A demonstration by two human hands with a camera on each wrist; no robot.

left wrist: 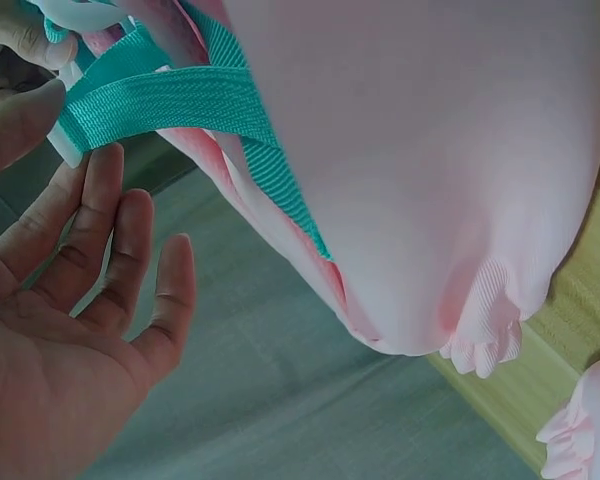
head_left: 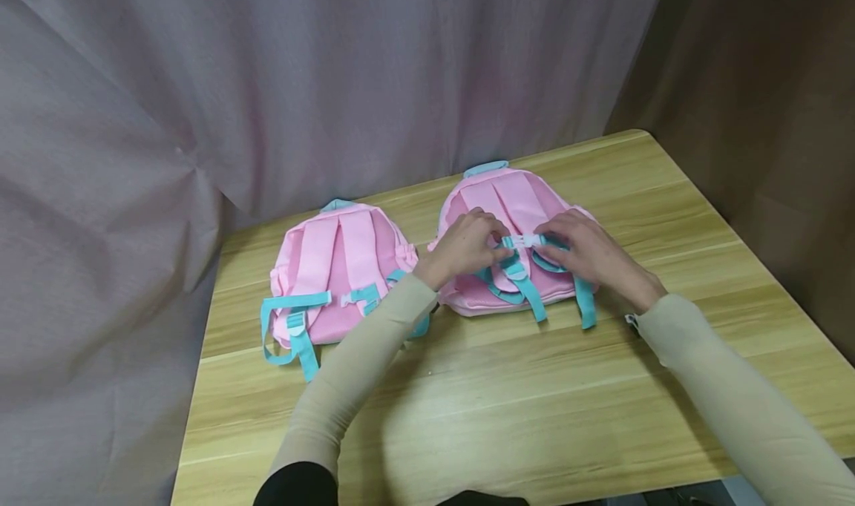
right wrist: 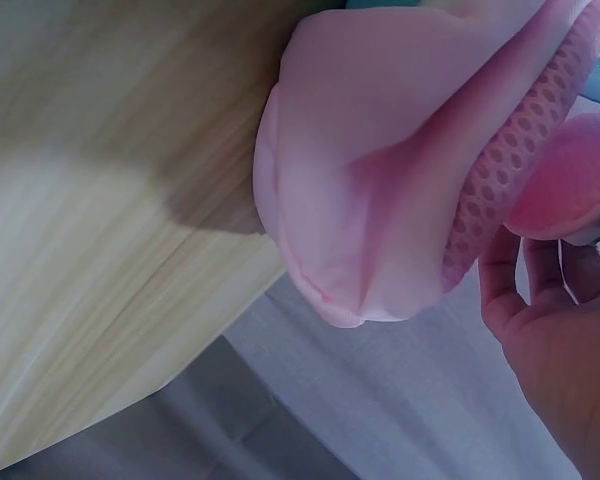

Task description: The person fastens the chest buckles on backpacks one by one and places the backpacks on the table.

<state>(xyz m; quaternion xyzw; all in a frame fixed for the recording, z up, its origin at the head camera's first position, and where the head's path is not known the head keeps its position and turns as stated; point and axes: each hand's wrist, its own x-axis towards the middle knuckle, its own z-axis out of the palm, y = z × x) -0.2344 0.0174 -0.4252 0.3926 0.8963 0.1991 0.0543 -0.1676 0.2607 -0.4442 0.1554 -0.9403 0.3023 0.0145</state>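
A pink backpack (head_left: pixel 521 194) with turquoise webbing lies back side up on the table. Across its shoulder straps runs a white plastic buckle (head_left: pixel 524 241), whose two halves appear joined. My left hand (head_left: pixel 464 248) pinches the buckle's left end and its turquoise strap (left wrist: pixel 160 103) between thumb and fingertips, the other fingers spread. On the opposite side, my right hand (head_left: pixel 588 250) holds the buckle's right end with bent fingers. In the right wrist view, the backpack's padded strap (right wrist: pixel 565 180) hides the right fingertips.
A second pink backpack (head_left: pixel 317 257) lies to the left, its turquoise straps (head_left: pixel 303 352) loose near the front. Both bags rest on a wooden table (head_left: pixel 508 409). A grey curtain (head_left: pixel 347 83) hangs right behind the table's back edge.
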